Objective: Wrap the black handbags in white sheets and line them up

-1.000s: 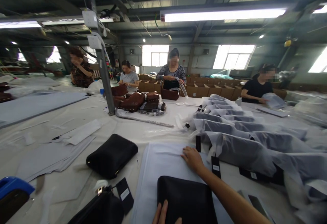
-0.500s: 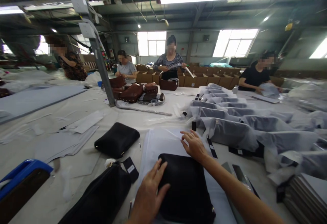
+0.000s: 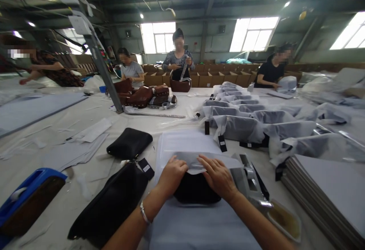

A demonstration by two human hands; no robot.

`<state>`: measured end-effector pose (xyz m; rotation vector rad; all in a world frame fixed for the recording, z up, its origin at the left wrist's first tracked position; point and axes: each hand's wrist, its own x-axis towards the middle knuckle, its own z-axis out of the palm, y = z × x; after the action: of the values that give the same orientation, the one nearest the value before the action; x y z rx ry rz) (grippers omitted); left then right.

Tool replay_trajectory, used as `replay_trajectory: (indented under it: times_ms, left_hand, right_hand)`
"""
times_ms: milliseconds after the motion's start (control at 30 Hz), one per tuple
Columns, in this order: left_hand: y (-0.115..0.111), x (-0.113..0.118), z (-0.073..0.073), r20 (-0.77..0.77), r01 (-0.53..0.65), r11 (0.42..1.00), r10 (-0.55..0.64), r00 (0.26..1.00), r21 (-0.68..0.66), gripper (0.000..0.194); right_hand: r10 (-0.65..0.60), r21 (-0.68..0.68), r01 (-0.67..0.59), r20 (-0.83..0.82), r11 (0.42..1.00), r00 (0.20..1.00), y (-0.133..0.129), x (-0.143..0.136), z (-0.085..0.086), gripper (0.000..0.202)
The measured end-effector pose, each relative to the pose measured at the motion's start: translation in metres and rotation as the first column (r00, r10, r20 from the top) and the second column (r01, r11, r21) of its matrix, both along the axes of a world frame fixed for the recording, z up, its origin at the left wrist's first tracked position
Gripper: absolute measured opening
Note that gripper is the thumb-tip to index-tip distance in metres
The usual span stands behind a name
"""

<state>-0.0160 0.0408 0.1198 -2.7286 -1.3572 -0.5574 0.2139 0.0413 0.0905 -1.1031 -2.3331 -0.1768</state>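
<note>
A flat black pouch (image 3: 196,189) lies on a stack of thin white paper (image 3: 196,223) in front of me. The top sheet's far end is folded back over the pouch as a white paper flap (image 3: 199,162). On the flap's left part, my left hand (image 3: 173,172) has its fingers curled round the edge. My right hand (image 3: 218,176) grips the same edge farther right, fingers on top and thumb hidden. To the left lie a small black pouch (image 3: 129,143) and a larger black bag (image 3: 114,200) with a black tag (image 3: 146,169).
A blue tape dispenser (image 3: 31,200) stands at left, near loose grey sheets (image 3: 76,149). Rows of paper-wrapped bags (image 3: 242,128) fill the right side, with a cardboard stack (image 3: 327,193) nearer. Brown bags (image 3: 139,96), a metal post (image 3: 105,67) and several co-workers are across the table.
My hands moved from the black pouch and the paper beyond it to the paper edge. The sheet's far end now covers part of the pouch. The view has tilted down and shifted right.
</note>
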Motion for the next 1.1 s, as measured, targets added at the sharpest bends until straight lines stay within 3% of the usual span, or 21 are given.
replay_trajectory:
  times_ms: [67,200,367,500,600,700,867,933,1033,1100]
  left_hand:
    - [-0.011,-0.001,-0.009,0.022,-0.008,1.000,0.008,1.000,-0.007,0.017]
    - [-0.023,-0.002,-0.016,0.056,-0.037,0.999,0.037,0.998,0.009,0.016]
    - [-0.025,-0.001,-0.019,0.098,-0.011,0.999,0.007,0.995,0.037,0.017]
    - [-0.026,0.002,-0.029,0.127,0.039,0.999,-0.044,0.991,0.037,0.018]
    - [-0.031,0.003,-0.039,0.137,0.061,0.998,-0.062,0.989,0.016,0.039]
    - [-0.043,0.003,-0.047,0.096,0.053,0.999,-0.052,0.994,-0.005,0.053]
    - [-0.061,0.003,-0.054,-0.007,0.015,0.999,-0.015,1.000,-0.046,0.054]
    - [-0.063,0.003,-0.056,-0.013,0.006,0.999,-0.007,1.000,-0.053,0.054]
    - [-0.063,0.003,-0.059,-0.007,-0.002,0.999,0.002,1.000,-0.049,0.051]
    - [-0.063,0.004,-0.060,0.005,-0.002,0.999,0.002,1.000,-0.042,0.050]
  right_hand:
    - [-0.017,-0.037,0.018,0.019,0.999,1.000,-0.004,0.000,-0.004,0.058]
    - [0.020,-0.001,-0.020,0.001,1.000,1.000,-0.007,-0.002,-0.014,0.044]
    - [0.032,0.062,-0.029,-0.048,0.998,0.998,-0.013,0.000,-0.029,0.042]
    - [0.049,0.093,-0.043,-0.063,0.995,0.997,-0.022,0.002,-0.037,0.044]
    - [0.065,0.072,-0.060,-0.072,0.996,0.995,-0.031,0.005,-0.041,0.046]
    - [0.061,-0.005,-0.062,-0.084,0.998,0.995,-0.046,0.013,-0.042,0.044]
    - [0.036,-0.224,-0.071,-0.154,0.972,0.987,-0.093,0.037,-0.036,0.031]
    - [0.067,-0.353,-0.123,-0.168,0.927,0.984,-0.116,0.046,-0.031,0.032]
    - [0.147,-0.527,-0.208,-0.157,0.824,0.977,-0.146,0.052,-0.027,0.052]
    - [0.181,-0.579,-0.219,-0.123,0.786,0.976,-0.158,0.052,-0.029,0.061]
